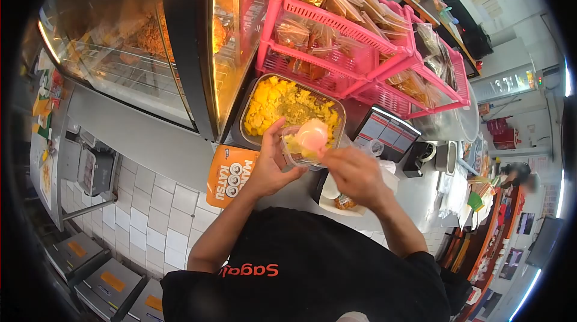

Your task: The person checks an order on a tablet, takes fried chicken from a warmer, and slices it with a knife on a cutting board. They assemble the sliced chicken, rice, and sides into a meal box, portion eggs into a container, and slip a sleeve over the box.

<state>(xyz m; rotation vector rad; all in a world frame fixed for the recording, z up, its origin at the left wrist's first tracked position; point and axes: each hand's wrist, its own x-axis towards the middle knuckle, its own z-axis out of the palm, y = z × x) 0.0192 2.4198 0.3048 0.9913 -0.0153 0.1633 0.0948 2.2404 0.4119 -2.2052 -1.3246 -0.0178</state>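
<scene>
A rectangular metal tray [338,107] holds chopped yellow food [264,102], with a greener, wetter patch toward its middle. Over the tray's near edge, my left hand [273,168] is wrapped round a small clear plastic cup [293,149] with some yellow food inside. My right hand [354,174] grips a pink spoon [313,135], whose round bowl is over the cup's opening. The spoon's handle is mostly hidden by my right fingers. An orange printed box [231,176] lies beside my left wrist.
Pink plastic racks [360,72] with bagged goods stand behind the tray. A glass display case [126,45] with fried food is at the left. To the right are a tablet screen [387,131], a tape dispenser [421,158] and an open white box [354,206].
</scene>
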